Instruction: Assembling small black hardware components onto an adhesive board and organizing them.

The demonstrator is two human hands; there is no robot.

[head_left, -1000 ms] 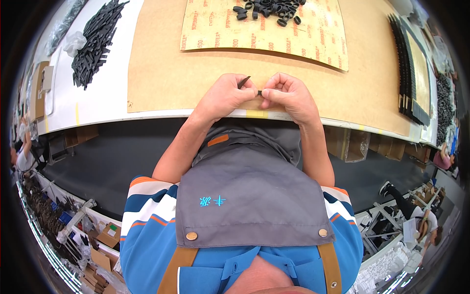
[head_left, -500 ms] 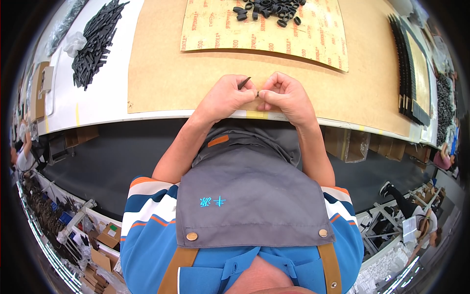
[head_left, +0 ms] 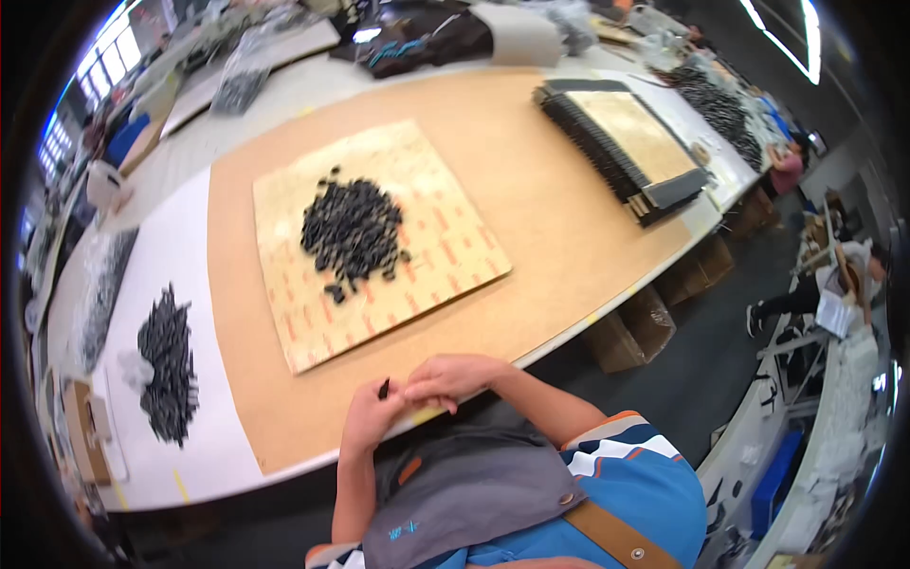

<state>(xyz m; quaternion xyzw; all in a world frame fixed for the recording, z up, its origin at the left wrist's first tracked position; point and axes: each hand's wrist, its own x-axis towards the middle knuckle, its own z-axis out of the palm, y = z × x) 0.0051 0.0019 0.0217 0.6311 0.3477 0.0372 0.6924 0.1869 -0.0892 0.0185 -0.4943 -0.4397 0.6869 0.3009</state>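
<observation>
My left hand is closed at the near edge of the table, a short black strip poking up from its fingers. My right hand meets it from the right with bent fingers, its fingertips against those of the left. Whatever lies between the fingertips is hidden. Beyond the hands, a yellowish board with red print carries a heap of small black rings. Off to the left lies a pile of black strips.
Brown sheeting covers much of the table. A stack of black-edged panels sits at the far right. Cardboard boxes stand beneath the table's edge. A person is at the right, beyond the floor.
The view has swung and tilted, showing more of the table's far side. My hands remain together, with the right now lying more across toward the left. The strip stays in my left hand.
</observation>
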